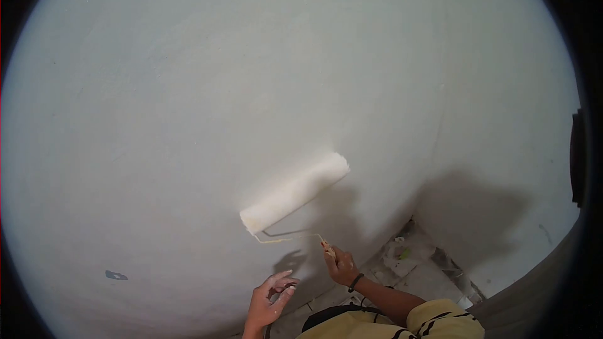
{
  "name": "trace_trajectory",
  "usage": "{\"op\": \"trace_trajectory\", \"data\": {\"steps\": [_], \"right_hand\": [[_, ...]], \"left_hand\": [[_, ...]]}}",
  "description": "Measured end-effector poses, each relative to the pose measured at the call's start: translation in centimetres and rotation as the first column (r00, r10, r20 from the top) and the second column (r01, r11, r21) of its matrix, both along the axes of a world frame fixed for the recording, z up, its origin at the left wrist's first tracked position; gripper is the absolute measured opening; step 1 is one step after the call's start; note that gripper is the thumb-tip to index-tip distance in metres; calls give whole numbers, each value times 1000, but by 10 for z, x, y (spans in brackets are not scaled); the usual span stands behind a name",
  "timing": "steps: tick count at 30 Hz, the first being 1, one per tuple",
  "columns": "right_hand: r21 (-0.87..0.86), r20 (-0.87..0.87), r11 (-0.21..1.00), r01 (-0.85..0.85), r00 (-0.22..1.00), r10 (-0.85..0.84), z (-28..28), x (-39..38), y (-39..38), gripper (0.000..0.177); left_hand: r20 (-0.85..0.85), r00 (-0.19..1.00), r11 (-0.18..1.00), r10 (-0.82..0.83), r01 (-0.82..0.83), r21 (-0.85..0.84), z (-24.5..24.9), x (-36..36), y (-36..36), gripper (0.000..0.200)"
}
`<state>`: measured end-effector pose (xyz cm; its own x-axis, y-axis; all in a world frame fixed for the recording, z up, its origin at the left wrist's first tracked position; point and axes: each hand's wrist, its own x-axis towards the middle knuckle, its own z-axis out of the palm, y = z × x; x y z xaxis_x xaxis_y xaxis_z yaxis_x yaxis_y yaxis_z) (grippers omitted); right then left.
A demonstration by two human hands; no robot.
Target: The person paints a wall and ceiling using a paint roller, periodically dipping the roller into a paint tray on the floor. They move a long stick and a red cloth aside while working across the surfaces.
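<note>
A paint roller with a wide, fluffy white sleeve (292, 193) rests slanted against the pale wall (207, 107), its right end higher than its left. From the sleeve's lower left end, a thin bent wire frame (274, 242) runs to the handle. My right hand (342, 267) is wrapped around that handle, with a dark band at the wrist. To the left of it, my left hand (272, 295) hangs near the wall, fingers loosely bent and apart, holding nothing. Whitish smears mark its fingertips.
A second wall (502, 150) meets the first at a corner on the right. Debris (399, 252) lies on the light floor (430, 279) by that corner. A dark patch (115, 275) marks the wall at lower left. A dark object (576, 158) sits at the far right edge.
</note>
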<state>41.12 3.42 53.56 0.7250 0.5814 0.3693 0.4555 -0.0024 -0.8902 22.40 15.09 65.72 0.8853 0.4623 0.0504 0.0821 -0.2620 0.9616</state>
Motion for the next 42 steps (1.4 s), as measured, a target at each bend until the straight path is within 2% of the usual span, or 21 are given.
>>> {"op": "trace_trajectory", "data": {"steps": [3,5,7,10,13,15,19,22,27,31,32,34,35,38,40,42], "right_hand": [[-5,3,1000,19,1000,-19,-9,1,-10,22],[-13,-9,1000,18,1000,-18,9,5,-8,22],[40,60,997,65,996,-67,37,9,1,23],[190,36,980,60,997,-68,108,26,27,24],[264,13,964,38,999,-43,191,45,45,26],[373,106,927,42,991,-87,241,56,55,28],[410,103,909,68,987,-120,312,74,67,35],[383,110,919,97,983,-149,339,86,71,42],[345,104,935,87,986,-130,338,97,74,47],[367,100,928,60,990,-104,304,76,69,44],[359,94,931,65,990,-106,291,73,71,44],[407,39,913,39,997,-60,260,60,75,33],[378,51,925,27,997,-50,244,55,75,28],[307,66,952,21,997,-44,195,38,73,33],[243,42,970,22,999,-33,152,31,72,29],[173,0,985,20,1000,-20,109,21,68,25]], "left_hand": [[-52,998,999,-42,43,8,-6,-2,7,37],[-64,996,998,-66,67,9,3,0,9,37],[-169,982,996,-86,82,-29,21,-3,1,36],[-164,979,993,-119,118,-17,17,-6,3,36],[-168,979,993,-118,112,-43,24,-7,-2,36],[-166,980,994,-114,113,-15,25,-9,-7,37],[-167,980,994,-111,112,-2,26,-12,-7,38],[-170,981,995,-92,96,15,23,-17,-14,38],[-187,977,994,-102,109,31,25,-14,-12,39],[-142,984,991,-111,120,51,22,-26,-14,37],[-147,982,992,-116,123,42,21,-26,-13,37],[-152,982,992,-111,118,39,19,-26,-11,37],[-164,980,993,-114,119,26,17,-27,-10,37],[-206,970,991,-131,133,-2,9,-27,-7,36],[-171,973,988,-153,152,-20,6,-29,-6,35],[-218,962,986,-164,161,-33,-3,-34,-2,35]]}}
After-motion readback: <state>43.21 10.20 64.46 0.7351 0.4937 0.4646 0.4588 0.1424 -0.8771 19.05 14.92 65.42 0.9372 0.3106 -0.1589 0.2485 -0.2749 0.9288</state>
